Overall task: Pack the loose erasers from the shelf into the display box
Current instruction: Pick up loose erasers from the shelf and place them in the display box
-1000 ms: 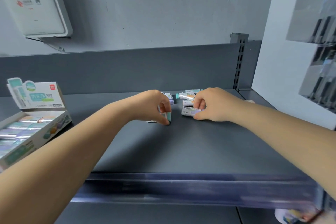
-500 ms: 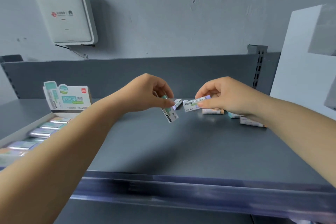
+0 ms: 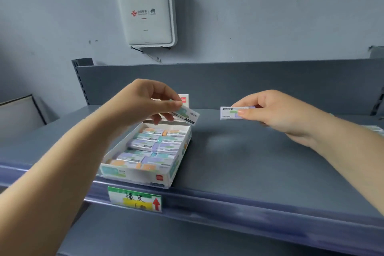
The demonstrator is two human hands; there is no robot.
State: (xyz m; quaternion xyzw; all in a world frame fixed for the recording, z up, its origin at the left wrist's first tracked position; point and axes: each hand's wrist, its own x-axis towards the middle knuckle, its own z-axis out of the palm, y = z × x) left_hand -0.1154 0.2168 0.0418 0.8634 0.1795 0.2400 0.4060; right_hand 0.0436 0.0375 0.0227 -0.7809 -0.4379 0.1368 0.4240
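The display box [image 3: 145,175] sits at the front of the grey shelf [image 3: 249,162], filled with several wrapped erasers in orange, green and purple sleeves. My left hand [image 3: 145,100] pinches a green-sleeved eraser [image 3: 187,114] in the air above the back of the box. My right hand [image 3: 276,112] pinches a purple-sleeved eraser [image 3: 232,112] in the air, to the right of the box. A loose eraser [image 3: 374,130] shows blurred at the far right edge of the shelf, beyond my right forearm.
A white wall unit [image 3: 146,12] hangs above the shelf's back panel [image 3: 228,83]. A green and yellow price label [image 3: 135,198] sits in the shelf's front rail. A lower shelf [image 3: 166,235] lies below. The box's raised flap is mostly hidden behind my left hand.
Both hands lifted an eraser each off the shelf and carried them left. My left hand now hovers over the display box, and the view has swung left toward it.
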